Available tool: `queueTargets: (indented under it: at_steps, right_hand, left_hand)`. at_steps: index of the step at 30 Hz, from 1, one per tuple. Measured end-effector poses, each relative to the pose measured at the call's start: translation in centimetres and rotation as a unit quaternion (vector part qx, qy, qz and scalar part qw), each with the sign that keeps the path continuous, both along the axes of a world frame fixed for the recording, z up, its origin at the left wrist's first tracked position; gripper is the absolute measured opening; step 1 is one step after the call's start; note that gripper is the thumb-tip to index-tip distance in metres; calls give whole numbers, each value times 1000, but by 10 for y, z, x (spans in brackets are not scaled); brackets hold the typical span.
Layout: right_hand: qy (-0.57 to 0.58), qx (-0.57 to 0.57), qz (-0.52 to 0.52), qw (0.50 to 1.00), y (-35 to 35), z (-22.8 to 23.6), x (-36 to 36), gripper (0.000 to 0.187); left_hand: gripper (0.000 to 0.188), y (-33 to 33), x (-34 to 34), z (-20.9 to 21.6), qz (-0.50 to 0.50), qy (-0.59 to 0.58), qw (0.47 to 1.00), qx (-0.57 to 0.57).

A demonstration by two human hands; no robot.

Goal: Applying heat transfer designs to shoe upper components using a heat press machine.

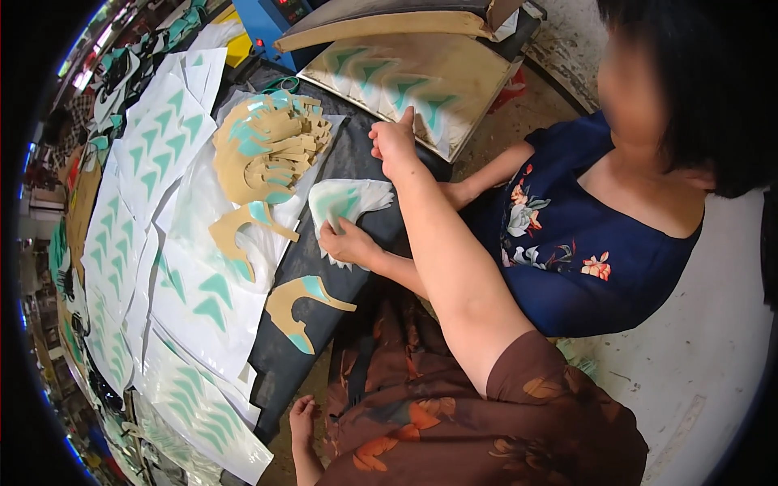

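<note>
My right hand (395, 146) reaches over the lower plate (466, 81) of a heat press, its fingers curled and one digit stretched toward the plate. Nothing shows in it. On the plate lies a pale sheet with several teal wing-shaped pieces (401, 91). At the lower edge my left hand (303, 417) hangs beside the table with fingers curled, holding nothing visible. Nearby on the dark table rest a curved tan piece with teal ends (300, 301) and a similar tan piece (235, 235). A co-worker's hand (348, 243) touches a white stack with teal shapes (356, 197).
A pile of tan and teal pieces (267, 146) lies beyond. White sheets with teal shapes (211, 296) cover the table's left. The press's raised upper part (389, 24) overhangs the plate, near a blue control box (271, 28). A co-worker in navy (583, 235) sits close on the right.
</note>
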State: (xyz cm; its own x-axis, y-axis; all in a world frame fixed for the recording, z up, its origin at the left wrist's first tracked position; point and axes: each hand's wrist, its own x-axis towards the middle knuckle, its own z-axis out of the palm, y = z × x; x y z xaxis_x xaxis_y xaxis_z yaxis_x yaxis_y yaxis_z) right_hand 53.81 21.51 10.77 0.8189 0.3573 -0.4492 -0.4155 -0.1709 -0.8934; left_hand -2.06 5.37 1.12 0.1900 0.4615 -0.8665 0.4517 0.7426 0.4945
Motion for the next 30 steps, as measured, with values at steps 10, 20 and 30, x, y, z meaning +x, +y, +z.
queueTargets:
  at_steps: [10,20,30]
  right_hand:
    - [-20,-8,37,999,8,-9,27,84]
    - [-4,-7,37,999,18,-13,53,81]
    - [26,105,4,994,21,-12,30,80]
  left_hand:
    - [17,-10,-13,-18,33,14,999,-34]
    - [18,-10,-3,-14,39,27,999,-21]
    - [16,-10,3,-19,9,32,999,-34]
